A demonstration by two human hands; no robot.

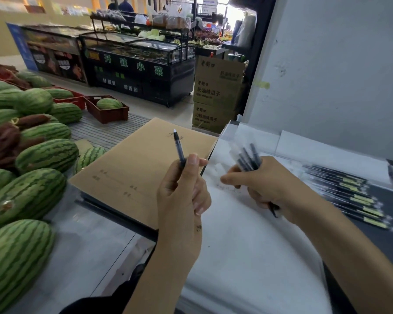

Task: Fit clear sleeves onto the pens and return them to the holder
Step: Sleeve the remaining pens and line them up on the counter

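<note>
A heap of striped green watermelons [27, 196] is lying along the left side of the pale table [89, 234]. A person is sitting at the table with both forearms reaching over a wide white sheet [247, 257] that is covering its middle. A brown paper-covered notebook [141, 159] is lying flat just left of that sheet, with faint printed lines on its cover.

Far right, on a dark surface, a row of pens [349, 196] is lying side by side. They have dark barrels with yellow-green labels near one end. They are blurred, so it is not possible to tell whether they are sleeved.

The right hand [270, 184] is hovering over the white sheet with its fingers curled round a bundle of pens [250, 158]. The dark barrels are fanning up and away from the fist, and one tip is poking out below the palm. Something clear and blurred is showing round their upper ends.

The left hand [182, 189] is held up over the notebook's right edge, pinching a single pen [178, 146] between thumb and fingers. The pen is standing nearly upright, slim and dark, with a pale tip at the top.
</note>
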